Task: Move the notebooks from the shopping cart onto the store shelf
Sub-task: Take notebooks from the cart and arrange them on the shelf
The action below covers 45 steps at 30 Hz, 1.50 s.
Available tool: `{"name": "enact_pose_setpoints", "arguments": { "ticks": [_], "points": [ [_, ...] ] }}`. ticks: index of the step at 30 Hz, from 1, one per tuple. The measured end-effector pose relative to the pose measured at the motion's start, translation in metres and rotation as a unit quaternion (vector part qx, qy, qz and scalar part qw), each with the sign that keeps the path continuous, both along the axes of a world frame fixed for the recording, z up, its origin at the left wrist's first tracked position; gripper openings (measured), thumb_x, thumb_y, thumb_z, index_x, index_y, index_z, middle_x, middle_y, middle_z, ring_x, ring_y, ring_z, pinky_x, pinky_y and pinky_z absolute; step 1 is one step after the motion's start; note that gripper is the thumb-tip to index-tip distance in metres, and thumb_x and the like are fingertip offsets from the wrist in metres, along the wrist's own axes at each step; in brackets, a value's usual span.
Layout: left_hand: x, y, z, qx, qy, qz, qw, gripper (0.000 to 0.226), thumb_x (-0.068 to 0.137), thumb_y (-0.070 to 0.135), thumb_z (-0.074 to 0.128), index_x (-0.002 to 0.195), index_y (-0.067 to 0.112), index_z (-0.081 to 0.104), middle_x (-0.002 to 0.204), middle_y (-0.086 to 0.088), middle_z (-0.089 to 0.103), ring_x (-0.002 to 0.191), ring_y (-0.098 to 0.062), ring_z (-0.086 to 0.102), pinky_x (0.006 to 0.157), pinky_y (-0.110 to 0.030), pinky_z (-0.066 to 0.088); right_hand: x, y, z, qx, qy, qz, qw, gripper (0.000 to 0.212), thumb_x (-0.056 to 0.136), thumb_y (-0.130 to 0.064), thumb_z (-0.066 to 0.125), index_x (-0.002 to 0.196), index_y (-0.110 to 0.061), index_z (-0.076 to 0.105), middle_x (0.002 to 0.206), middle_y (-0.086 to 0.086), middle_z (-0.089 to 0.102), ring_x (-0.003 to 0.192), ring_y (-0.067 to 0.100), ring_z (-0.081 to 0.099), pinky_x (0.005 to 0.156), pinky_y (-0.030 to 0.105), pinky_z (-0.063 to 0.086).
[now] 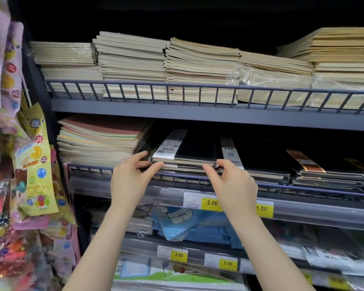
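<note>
- Store shelf (198,182): middle tier carries stacked black notebooks behind a low wire rail.
- Top black notebook (189,151): lies flat on the near stack, between both hands.
- Left hand (130,181): fingers pinch its left near corner.
- Right hand (233,185): fingers pinch its right near corner.

The black notebook (194,151) at the middle shelf's front edge has a matt dark cover, a white paper band and glossy clear wrap. The shelf rail (198,87) is matt blue-grey painted metal. The upper stacks (132,59) are dull cream paper, some under crinkled shiny plastic film (261,75). The price strips (303,208) are glossy clear plastic.
</note>
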<state>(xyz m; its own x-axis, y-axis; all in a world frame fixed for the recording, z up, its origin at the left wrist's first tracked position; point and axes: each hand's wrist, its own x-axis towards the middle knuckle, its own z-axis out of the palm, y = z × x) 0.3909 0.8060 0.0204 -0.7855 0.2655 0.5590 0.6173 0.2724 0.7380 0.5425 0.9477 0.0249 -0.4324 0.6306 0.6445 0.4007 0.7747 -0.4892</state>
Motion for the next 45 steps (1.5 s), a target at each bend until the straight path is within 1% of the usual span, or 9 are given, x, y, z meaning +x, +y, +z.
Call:
{"name": "enact_pose_setpoints", "arguments": {
  "ticks": [6, 13, 17, 24, 28, 33, 38, 42, 45],
  "points": [
    [0.001, 0.005, 0.003, -0.020, 0.060, 0.022, 0.998, 0.028, 0.080, 0.041, 0.067, 0.099, 0.020, 0.072, 0.082, 0.004, 0.072, 0.067, -0.008, 0.059, 0.067, -0.031, 0.051, -0.002, 0.004, 0.002, 0.040, -0.003, -0.023, 0.999, 0.033, 0.093, -0.041, 0.044, 0.095, -0.017, 0.066, 0.069, 0.005, 0.069, 0.066, 0.028, 0.062, 0.052, 0.028, 0.038],
    [0.000, 0.004, 0.002, -0.060, 0.037, 0.017, 0.997, 0.053, 0.074, 0.055, 0.065, 0.116, 0.022, 0.064, 0.104, 0.007, 0.071, 0.081, -0.011, 0.062, 0.076, -0.033, 0.051, 0.002, 0.002, 0.005, 0.035, -0.026, -0.016, 0.999, 0.042, 0.089, -0.052, 0.047, 0.110, -0.020, 0.064, 0.082, 0.006, 0.071, 0.080, 0.029, 0.065, 0.060, 0.031, 0.045],
    [-0.002, 0.009, -0.001, -0.041, 0.031, 0.025, 0.998, 0.046, 0.074, 0.056, 0.065, 0.101, 0.019, 0.070, 0.094, 0.000, 0.074, 0.088, -0.014, 0.066, 0.073, -0.029, 0.050, -0.002, 0.005, 0.007, 0.005, -0.005, -0.019, 1.000, 0.033, 0.090, -0.046, 0.048, 0.099, -0.019, 0.066, 0.077, 0.004, 0.070, 0.074, 0.026, 0.064, 0.057, 0.029, 0.042],
    [-0.001, 0.006, 0.000, -0.053, 0.052, 0.005, 0.997, 0.054, 0.076, 0.049, 0.068, 0.123, 0.023, 0.060, 0.105, 0.001, 0.072, 0.088, -0.017, 0.064, 0.075, -0.030, 0.048, -0.001, 0.007, 0.003, 0.019, -0.015, -0.007, 1.000, 0.039, 0.087, -0.049, 0.052, 0.109, -0.020, 0.063, 0.081, 0.003, 0.071, 0.079, 0.025, 0.065, 0.059, 0.029, 0.044],
    [-0.002, 0.007, -0.001, -0.052, 0.074, 0.010, 0.996, 0.052, 0.075, 0.047, 0.070, 0.119, 0.019, 0.063, 0.103, -0.003, 0.072, 0.083, -0.018, 0.064, 0.072, -0.028, 0.046, -0.003, 0.007, 0.003, 0.004, -0.003, 0.005, 1.000, 0.040, 0.087, -0.049, 0.051, 0.103, -0.017, 0.065, 0.067, 0.000, 0.065, 0.068, 0.021, 0.063, 0.057, 0.029, 0.048],
    [-0.005, 0.008, -0.007, -0.052, 0.088, 0.015, 0.995, 0.052, 0.075, 0.048, 0.068, 0.119, 0.019, 0.064, 0.090, -0.005, 0.072, 0.076, -0.017, 0.063, 0.069, -0.030, 0.049, -0.002, 0.009, 0.006, 0.000, -0.003, 0.013, 1.000, 0.036, 0.088, -0.047, 0.050, 0.094, -0.016, 0.067, 0.058, -0.005, 0.056, 0.059, 0.017, 0.056, 0.048, 0.023, 0.037],
    [0.001, 0.000, -0.005, 0.001, 0.066, -0.007, 0.998, 0.057, 0.076, 0.051, 0.065, 0.123, 0.021, 0.057, 0.095, 0.012, 0.065, 0.068, -0.012, 0.060, 0.072, -0.028, 0.047, 0.010, 0.011, 0.010, -0.002, 0.039, 0.050, 0.998, 0.039, 0.087, -0.045, 0.052, 0.115, -0.019, 0.058, 0.052, -0.003, 0.055, 0.057, 0.018, 0.057, 0.057, 0.033, 0.049],
    [0.005, -0.008, 0.003, -0.006, 0.151, -0.021, 0.988, 0.034, 0.080, 0.048, 0.057, 0.102, 0.023, 0.060, 0.080, 0.016, 0.054, 0.063, -0.011, 0.050, 0.063, -0.013, 0.038, 0.017, 0.009, 0.013, 0.121, 0.018, 0.156, 0.980, 0.019, 0.085, -0.033, 0.051, 0.090, -0.019, 0.063, 0.046, -0.012, 0.034, 0.042, 0.006, 0.036, 0.039, 0.024, 0.038],
    [0.007, -0.003, 0.018, -0.056, 0.158, -0.073, 0.983, 0.022, 0.081, 0.042, 0.055, 0.092, 0.022, 0.057, 0.078, 0.019, 0.047, 0.064, -0.004, 0.047, 0.059, -0.011, 0.036, 0.009, 0.005, 0.018, 0.153, -0.071, 0.250, 0.953, 0.017, 0.083, -0.031, 0.050, 0.082, -0.022, 0.065, 0.050, -0.012, 0.045, 0.047, 0.005, 0.044, 0.039, 0.023, 0.041]
  ]
}}
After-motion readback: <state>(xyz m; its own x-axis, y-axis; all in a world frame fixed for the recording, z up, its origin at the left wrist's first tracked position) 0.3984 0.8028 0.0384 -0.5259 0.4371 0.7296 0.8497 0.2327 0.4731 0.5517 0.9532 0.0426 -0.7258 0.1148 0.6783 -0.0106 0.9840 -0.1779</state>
